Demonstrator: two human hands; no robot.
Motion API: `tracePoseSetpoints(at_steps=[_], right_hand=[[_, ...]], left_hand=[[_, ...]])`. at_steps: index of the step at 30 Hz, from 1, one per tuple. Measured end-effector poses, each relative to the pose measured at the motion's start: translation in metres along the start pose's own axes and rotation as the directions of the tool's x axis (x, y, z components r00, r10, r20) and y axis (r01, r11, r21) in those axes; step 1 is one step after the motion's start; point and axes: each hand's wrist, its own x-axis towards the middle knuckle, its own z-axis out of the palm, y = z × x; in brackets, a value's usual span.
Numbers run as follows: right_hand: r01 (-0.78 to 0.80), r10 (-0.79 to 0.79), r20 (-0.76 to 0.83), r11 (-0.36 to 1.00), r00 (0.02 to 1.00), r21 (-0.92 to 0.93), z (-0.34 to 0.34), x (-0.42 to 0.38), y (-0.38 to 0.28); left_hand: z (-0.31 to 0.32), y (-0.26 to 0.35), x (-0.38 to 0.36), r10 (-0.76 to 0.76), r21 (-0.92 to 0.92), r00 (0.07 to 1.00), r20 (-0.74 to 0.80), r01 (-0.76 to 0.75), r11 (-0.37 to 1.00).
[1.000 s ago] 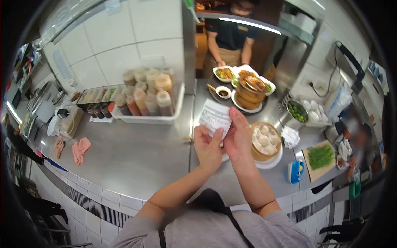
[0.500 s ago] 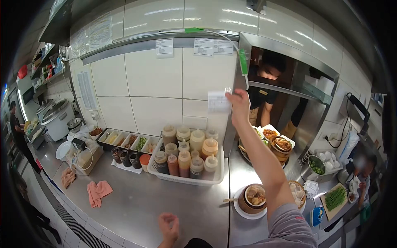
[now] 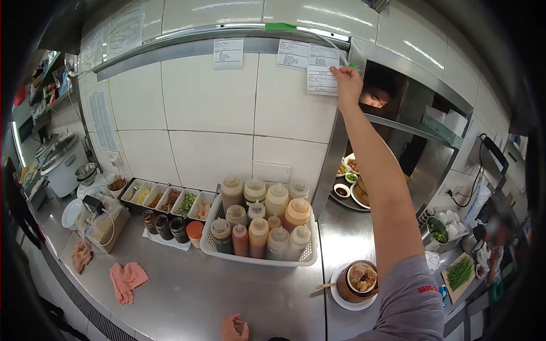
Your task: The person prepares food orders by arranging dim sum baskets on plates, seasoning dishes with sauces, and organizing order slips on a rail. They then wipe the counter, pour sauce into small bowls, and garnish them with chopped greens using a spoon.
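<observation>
My right hand is raised at the wall, its fingers closed on the edge of a printed paper slip. The slip lies just below two other slips hanging from the metal rail. My left hand is low over the front of the steel counter, fingers curled and partly spread, with nothing in it. Beneath my right arm, a bamboo steamer of food stands on a white plate beside the counter seam.
A white basket holds several squeeze bottles. Left of it are ingredient trays, dark jars and pink cloths. Another person stands behind the pass-through window at right. A tray with dishes sits in its opening.
My right hand has moved up with the slip, from below the rail to beside the hanging slips. My left hand is lower in view. The view has shifted slightly.
</observation>
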Motion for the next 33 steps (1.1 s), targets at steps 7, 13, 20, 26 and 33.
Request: tracePoseSetpoints(at_steps=[7, 13, 20, 26, 33], right_hand=[[0.11, -0.072, 0.086, 0.787, 0.994, -0.607, 0.001, 0.004, -0.01], [0.401, -0.387, 0.158, 0.697, 0.908, -0.595, -0.013, -0.028, -0.018], [0.194, 0.134, 0.417, 0.732, 0.899, -0.654, -0.197, -0.151, -0.109], [-0.358, 0.212, -0.289, 0.552, 0.934, -0.753, -0.414, -0.268, -0.2], [-0.96, 0.707, -0.706, 0.223, 0.04, 0.169, -0.556, -0.445, -0.217]], left_hand=[[0.001, -0.002, 0.0, -0.031, 0.012, 0.999, 0.007, 0.031, 0.999], [-0.004, -0.02, 0.009, -0.068, -0.134, 0.993, -0.099, 0.055, 0.99], [-0.017, -0.027, 0.047, -0.07, -0.149, 0.994, 0.086, 0.082, 0.985], [0.06, 0.027, 0.03, -0.086, -0.26, 0.76, 0.644, 0.323, 0.91], [0.151, 0.099, -0.017, 0.001, -0.143, 0.186, 0.983, 0.751, 0.645]])
